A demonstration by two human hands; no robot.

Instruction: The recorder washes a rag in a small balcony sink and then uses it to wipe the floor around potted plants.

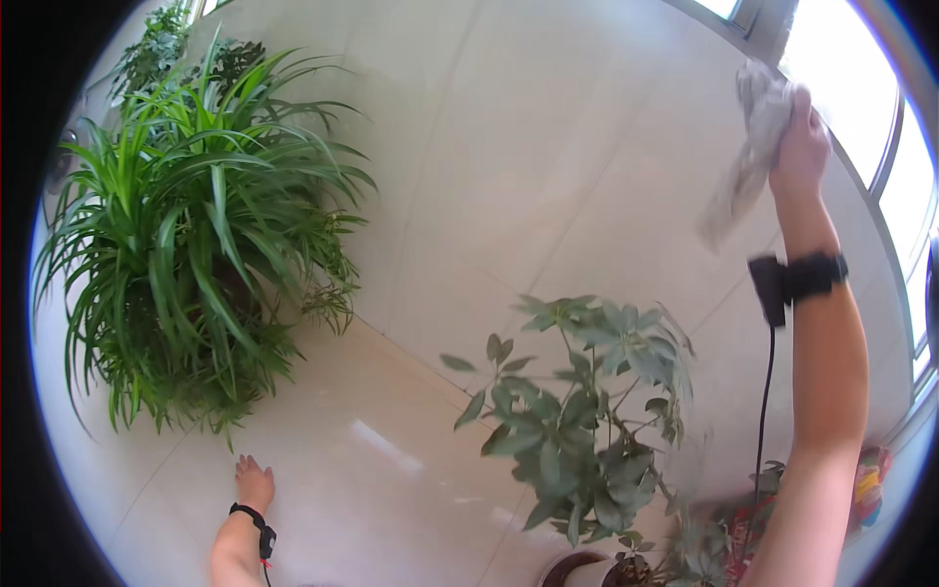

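Note:
My right hand [801, 150], raised at the upper right, grips a crumpled pale grey cloth [755, 139]. The cloth hangs down and is blurred at its lower end. Beside it are the window frame [774, 33] and the light tiled wall [587, 161]; whether the cloth touches either, I cannot tell. My left hand [254, 484] hangs low at the lower left with nothing in it, its fingers slightly apart. Just above that hand in the picture are the leaf tips of a large spider plant [198, 220]. Both forearms wear black straps with small devices and cables.
A schefflera-like plant [579, 425] stands in the lower middle, near a round pot [587, 569]. Another leafy plant [158, 44] is at the upper left. A colourful object [871, 484] lies by the right forearm. The glossy tile floor [396, 506] meets the wall.

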